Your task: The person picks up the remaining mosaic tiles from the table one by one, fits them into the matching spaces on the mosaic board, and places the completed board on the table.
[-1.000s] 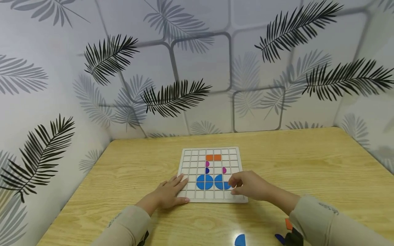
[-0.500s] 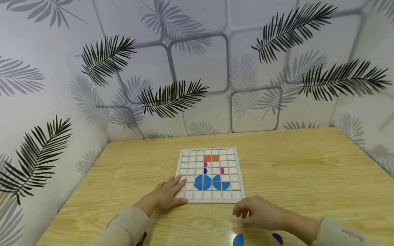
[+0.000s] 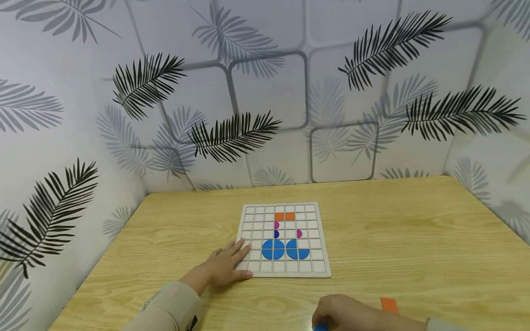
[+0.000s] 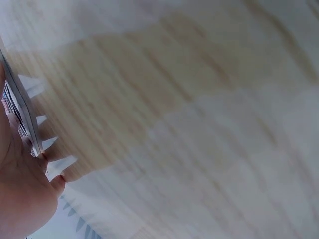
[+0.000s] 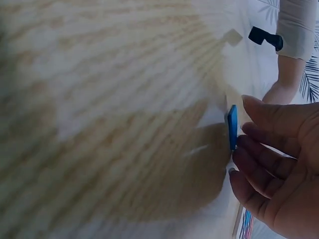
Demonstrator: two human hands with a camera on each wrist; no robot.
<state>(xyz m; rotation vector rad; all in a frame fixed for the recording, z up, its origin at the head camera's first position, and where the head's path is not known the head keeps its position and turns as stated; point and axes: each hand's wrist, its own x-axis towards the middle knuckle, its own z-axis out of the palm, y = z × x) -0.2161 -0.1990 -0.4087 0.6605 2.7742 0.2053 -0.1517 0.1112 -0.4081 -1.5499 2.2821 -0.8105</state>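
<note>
My left hand (image 3: 225, 263) rests with straightened fingers on the left edge of a white gridded board (image 3: 306, 266). Set in its cells are orange squares (image 3: 285, 216), small magenta half circles (image 3: 299, 234), a dark blue one (image 3: 276, 234) and larger blue quarter circles (image 3: 273, 249). One cell at the upper right of the second blue round holds no piece. Near the front of the table, the curled fingers of my right hand (image 3: 341, 312) are at a loose blue quarter-circle piece (image 3: 320, 327). In the right wrist view this blue piece (image 5: 233, 127) lies between thumb and fingertips.
An orange piece (image 3: 389, 305) lies on the wooden table (image 3: 186, 207), just behind the right forearm. A leaf-patterned wall (image 3: 281, 151) rises behind the table. In the right wrist view a black strap (image 5: 265, 38) circles the other sleeve.
My right hand has moved off the board, down toward the front of the table, and reached the loose blue piece. The left hand has stayed on the board's edge.
</note>
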